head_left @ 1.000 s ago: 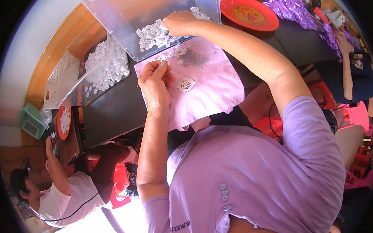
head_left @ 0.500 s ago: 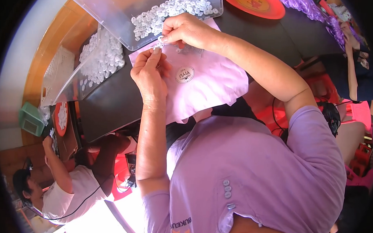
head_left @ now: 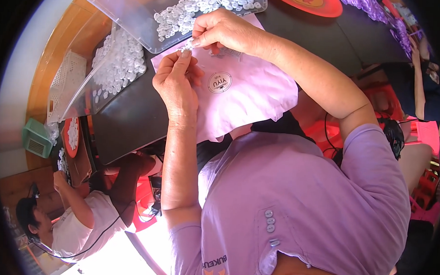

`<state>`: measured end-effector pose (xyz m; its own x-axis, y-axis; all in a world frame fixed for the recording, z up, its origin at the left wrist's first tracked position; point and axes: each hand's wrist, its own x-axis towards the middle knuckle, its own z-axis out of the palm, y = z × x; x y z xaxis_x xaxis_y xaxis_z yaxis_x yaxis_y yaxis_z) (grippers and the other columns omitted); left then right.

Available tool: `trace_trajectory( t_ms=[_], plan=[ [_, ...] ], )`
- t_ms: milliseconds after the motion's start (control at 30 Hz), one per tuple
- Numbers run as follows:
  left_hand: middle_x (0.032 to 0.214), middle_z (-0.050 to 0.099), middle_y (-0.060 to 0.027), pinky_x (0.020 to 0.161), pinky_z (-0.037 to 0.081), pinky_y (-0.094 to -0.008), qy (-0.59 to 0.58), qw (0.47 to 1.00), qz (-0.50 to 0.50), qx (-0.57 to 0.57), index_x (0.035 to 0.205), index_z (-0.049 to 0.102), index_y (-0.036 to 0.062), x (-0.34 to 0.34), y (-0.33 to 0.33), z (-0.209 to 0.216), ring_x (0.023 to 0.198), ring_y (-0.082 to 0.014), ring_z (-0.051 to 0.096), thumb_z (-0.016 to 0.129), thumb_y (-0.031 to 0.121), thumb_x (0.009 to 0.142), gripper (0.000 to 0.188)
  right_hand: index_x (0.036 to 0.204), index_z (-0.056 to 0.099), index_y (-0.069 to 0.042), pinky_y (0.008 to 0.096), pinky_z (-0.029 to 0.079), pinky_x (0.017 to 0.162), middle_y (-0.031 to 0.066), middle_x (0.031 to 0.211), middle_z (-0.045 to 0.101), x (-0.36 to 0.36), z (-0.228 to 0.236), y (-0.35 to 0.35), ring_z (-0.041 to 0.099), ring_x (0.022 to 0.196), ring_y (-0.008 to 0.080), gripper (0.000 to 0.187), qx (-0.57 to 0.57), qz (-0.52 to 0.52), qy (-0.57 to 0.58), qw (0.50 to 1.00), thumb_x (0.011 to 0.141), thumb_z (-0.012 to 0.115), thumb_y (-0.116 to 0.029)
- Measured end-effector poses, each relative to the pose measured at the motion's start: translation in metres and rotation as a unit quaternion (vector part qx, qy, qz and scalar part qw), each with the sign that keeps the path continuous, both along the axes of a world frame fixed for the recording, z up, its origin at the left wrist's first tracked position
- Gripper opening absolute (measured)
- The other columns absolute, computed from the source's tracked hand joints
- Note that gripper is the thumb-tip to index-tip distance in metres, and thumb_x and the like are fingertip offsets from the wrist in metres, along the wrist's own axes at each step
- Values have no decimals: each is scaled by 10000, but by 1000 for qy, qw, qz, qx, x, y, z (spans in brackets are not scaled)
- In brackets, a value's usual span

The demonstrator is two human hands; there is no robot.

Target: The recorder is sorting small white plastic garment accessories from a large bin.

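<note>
Both my hands work close together above a pink cloth (head_left: 260, 90) with a printed round badge, at the edge of a clear plastic bin. My left hand (head_left: 177, 85) pinches small white plastic pieces (head_left: 186, 46) between thumb and fingertips. Thumb and index finger of my right hand (head_left: 233, 35) close on the same cluster from the other side. The pieces look like little rings or tags; their exact kind is too small to tell. A loose heap of thin grey bits (head_left: 227, 53) lies on the cloth under my right hand.
The clear bin (head_left: 132, 23) holds many white pieces. Another clear container (head_left: 70, 115) with white ovals stands left. Around the dark table (head_left: 128, 127) are a red plate (head_left: 326, 8), purple shiny material (head_left: 365, 7), a green basket (head_left: 37, 138) and two co-workers, one in a white shirt (head_left: 93, 225).
My hands stay together at the white pieces, with only slight finger movement; the right fingertips have closed in on them. The whole view has shifted slightly. The left co-worker's hand has moved a little.
</note>
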<state>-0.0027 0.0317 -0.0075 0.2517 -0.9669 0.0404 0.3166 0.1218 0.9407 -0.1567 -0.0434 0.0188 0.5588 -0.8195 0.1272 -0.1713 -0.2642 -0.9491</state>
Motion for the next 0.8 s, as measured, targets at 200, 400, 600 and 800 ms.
trace_trajectory(
  t_ms=[200, 400, 600, 800],
  plan=[
    [732, 619, -68, 467, 387, -226, -59, 998, 14, -16, 886, 605, -30, -1, 2, -1, 537, -108, 551, 628, 90, 894, 122, 797, 597, -13, 241, 441, 557, 23, 685, 584, 3, 2, 6, 549, 628, 86, 147, -5, 12, 5, 1000, 830, 638, -150],
    [741, 627, -63, 475, 389, -218, -61, 998, 12, -14, 899, 612, -33, -2, 2, -1, 543, -97, 551, 623, 80, 896, 113, 791, 598, -17, 240, 439, 559, 17, 668, 564, 2, -1, 6, 525, 614, 80, 157, -26, 17, 0, 1000, 847, 631, -160],
    [741, 627, -60, 474, 389, -215, -71, 997, 10, 0, 902, 611, -36, -1, 4, 0, 542, -94, 547, 615, 82, 901, 118, 810, 620, -22, 241, 439, 552, -1, 640, 536, 2, -2, 5, 514, 605, 73, 204, -4, 17, 9, 1000, 891, 614, -210],
    [701, 598, -38, 476, 380, -213, -84, 996, 10, 5, 873, 606, -28, -3, 5, 3, 531, -85, 524, 601, 74, 903, 107, 839, 633, -28, 246, 446, 541, -2, 626, 533, 6, -7, 9, 513, 587, 76, 229, -45, 13, 16, 999, 917, 600, -241]
  ],
)
